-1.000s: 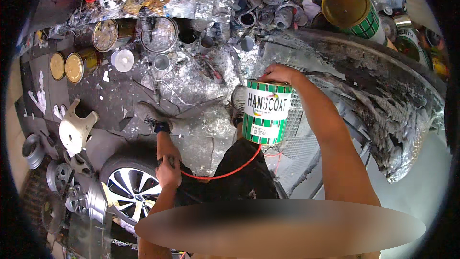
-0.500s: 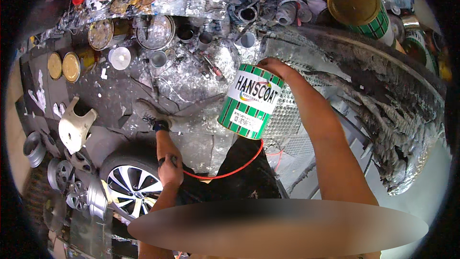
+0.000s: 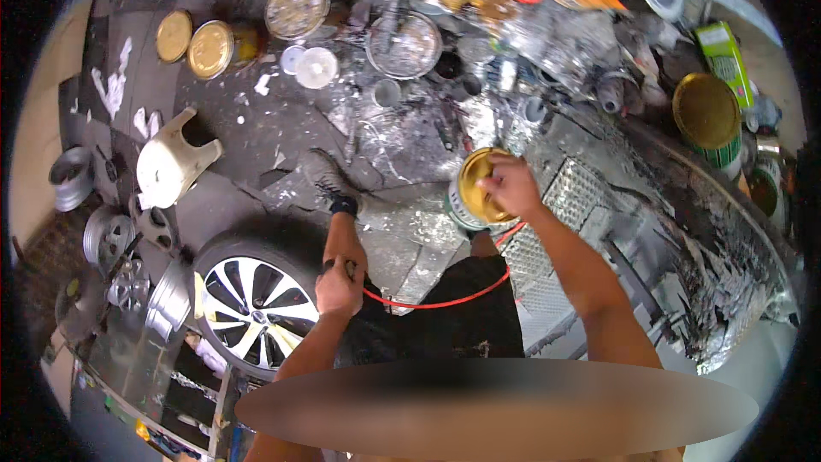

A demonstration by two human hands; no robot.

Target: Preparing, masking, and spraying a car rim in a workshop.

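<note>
My right hand (image 3: 515, 188) is closed on the upper part of a paint can (image 3: 472, 178), its fingers curled over the gold-coloured lid. The can has a white and green label and is seen mostly from above, in front of my right leg. My left hand (image 3: 339, 287) is closed around a small dark fitting, mostly hidden by the fingers, above the wheel. From that fitting a thin red hose (image 3: 428, 305) runs across my dark shorts and up toward the can.
A tyre on a silver-spoked wheel (image 3: 256, 316) lies at lower left, beside bare rims (image 3: 107, 235) and a white plastic stool (image 3: 175, 162). Used paint cans (image 3: 297, 8) and cups (image 3: 386, 92) stand ahead. A paint-crusted bench edge (image 3: 650, 167) borders the right, above a perforated metal plate (image 3: 556, 265).
The paint can has gone lower and tilted so its lid now faces up toward me. My right hand stays on it. The view has swung left; my left hand keeps its grip.
</note>
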